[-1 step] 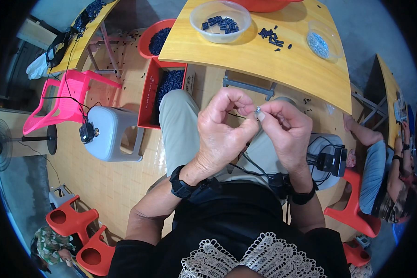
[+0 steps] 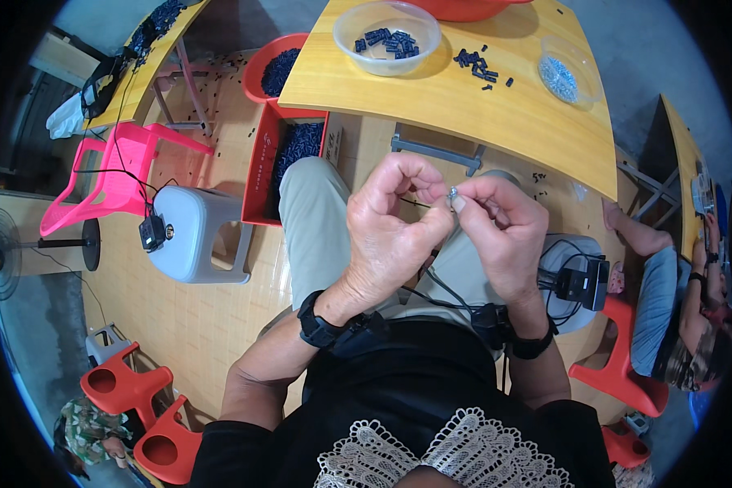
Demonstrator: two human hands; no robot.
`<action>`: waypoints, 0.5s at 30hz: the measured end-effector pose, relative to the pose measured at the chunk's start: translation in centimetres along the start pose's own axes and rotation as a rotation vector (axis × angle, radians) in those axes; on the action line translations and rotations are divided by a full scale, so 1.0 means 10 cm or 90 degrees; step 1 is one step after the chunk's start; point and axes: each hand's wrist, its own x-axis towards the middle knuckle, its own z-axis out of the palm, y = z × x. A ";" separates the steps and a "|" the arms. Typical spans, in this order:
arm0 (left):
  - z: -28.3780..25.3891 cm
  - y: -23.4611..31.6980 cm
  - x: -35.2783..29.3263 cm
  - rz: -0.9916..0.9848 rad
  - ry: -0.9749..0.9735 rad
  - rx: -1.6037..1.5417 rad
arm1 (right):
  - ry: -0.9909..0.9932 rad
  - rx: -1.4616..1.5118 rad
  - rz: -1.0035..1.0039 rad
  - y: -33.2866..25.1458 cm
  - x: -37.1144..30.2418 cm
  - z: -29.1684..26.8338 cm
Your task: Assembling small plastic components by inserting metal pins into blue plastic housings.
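Observation:
Above my lap, my left hand (image 2: 398, 224) and my right hand (image 2: 504, 232) meet at the fingertips. Between them they pinch a tiny silvery metal piece (image 2: 453, 193). Its exact kind is too small to make out, and the fingers cover much of it. Both thumbs press against the index fingers, with the other fingers curled in. Beyond my hands is the wooden table (image 2: 342, 93). On it lie a loose pile of small black parts (image 2: 476, 67), a translucent bowl (image 2: 370, 63) with more of them, and a clear tub (image 2: 598, 85) of small silvery pieces.
A red crate (image 2: 260, 183) and a red basin (image 2: 252, 77) of dark parts stand left of the table. Left of me are a grey stool (image 2: 187, 244) and a pink chair (image 2: 110, 183). Cables hang by my wrists. Another person (image 2: 655, 301) sits at the right.

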 end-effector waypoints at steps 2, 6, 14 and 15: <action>0.00 0.00 0.00 -0.042 0.000 -0.033 | 0.011 0.005 -0.003 0.00 0.00 0.01; -0.02 -0.02 0.02 -0.050 0.000 -0.086 | 0.012 0.040 0.006 0.02 0.00 0.03; -0.04 -0.01 0.03 -0.075 -0.026 -0.107 | -0.082 0.032 -0.010 0.02 0.04 -0.05; -0.04 0.00 0.04 -0.091 -0.029 -0.111 | -0.085 0.025 -0.027 0.02 0.05 -0.06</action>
